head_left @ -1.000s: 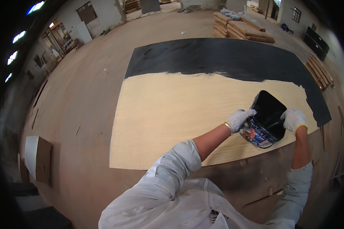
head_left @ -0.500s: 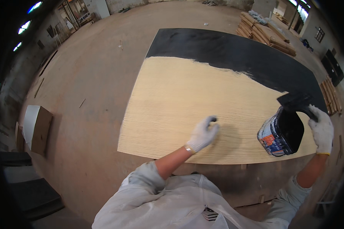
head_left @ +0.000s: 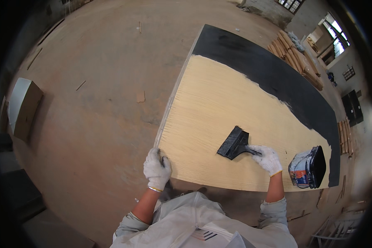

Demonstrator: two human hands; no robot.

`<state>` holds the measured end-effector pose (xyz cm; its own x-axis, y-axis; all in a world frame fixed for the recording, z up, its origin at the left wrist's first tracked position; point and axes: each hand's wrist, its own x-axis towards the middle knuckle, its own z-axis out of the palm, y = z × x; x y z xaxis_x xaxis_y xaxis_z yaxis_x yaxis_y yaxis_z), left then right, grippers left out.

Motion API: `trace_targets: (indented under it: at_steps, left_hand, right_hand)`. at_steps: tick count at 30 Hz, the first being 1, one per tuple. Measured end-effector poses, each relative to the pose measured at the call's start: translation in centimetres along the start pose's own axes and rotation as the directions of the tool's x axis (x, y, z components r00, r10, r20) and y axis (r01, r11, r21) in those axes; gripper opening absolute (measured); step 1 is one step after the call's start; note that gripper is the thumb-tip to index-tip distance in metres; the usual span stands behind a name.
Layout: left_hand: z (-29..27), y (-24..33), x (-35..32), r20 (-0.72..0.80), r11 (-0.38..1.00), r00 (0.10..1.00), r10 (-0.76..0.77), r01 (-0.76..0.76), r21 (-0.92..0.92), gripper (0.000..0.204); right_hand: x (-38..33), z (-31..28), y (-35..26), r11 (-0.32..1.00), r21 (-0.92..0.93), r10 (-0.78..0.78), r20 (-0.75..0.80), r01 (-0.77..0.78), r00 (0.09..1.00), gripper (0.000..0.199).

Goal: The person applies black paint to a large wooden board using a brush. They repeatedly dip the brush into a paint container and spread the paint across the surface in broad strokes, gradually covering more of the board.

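A large pale wood panel (head_left: 219, 107) lies on the floor, its far strip painted black (head_left: 273, 70). My right hand (head_left: 267, 158), in a white glove, grips the handle of a wide black paintbrush (head_left: 234, 143) whose bristles rest on the bare wood near the front edge. My left hand (head_left: 156, 168), also gloved, presses on the panel's near left corner. A paint can (head_left: 307, 168) with black paint stands on the panel to the right of my right hand.
A cardboard box (head_left: 22, 107) sits on the brown floor at the left. Stacks of wooden boards (head_left: 297, 58) lie beyond the panel's far right side. More boards (head_left: 345, 136) lie at the right. Small scraps dot the floor.
The paint can left my right hand and now stands on the panel. My right hand now holds the brush on the wood. My left hand moved to the panel's near left corner.
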<state>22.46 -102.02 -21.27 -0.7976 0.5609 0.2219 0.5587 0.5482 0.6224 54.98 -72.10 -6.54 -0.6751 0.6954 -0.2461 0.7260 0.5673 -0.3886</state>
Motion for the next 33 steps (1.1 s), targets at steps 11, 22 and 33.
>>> trace_targets:
  at_steps: [11,22,33]
  left_hand:
    - [0.3,0.4,0.8,-0.057,0.994,0.992,0.11,-0.11,0.007,0.048]
    - [-0.1,-0.3,0.2,-0.084,0.999,0.996,0.043,-0.042,0.006,0.047]
    - [0.7,-1.1,0.1,-0.074,0.997,0.996,0.042,-0.046,-0.062,0.046]
  right_hand:
    - [29.1,-4.5,4.3,0.941,-0.234,0.217,-0.133,-0.243,0.967,0.055]
    - [31.1,-0.5,-7.5,0.93,-0.356,-0.106,-0.021,0.092,0.994,0.041]
    - [-4.3,9.1,-9.9,0.916,-0.361,-0.176,0.029,0.174,0.984,0.051]
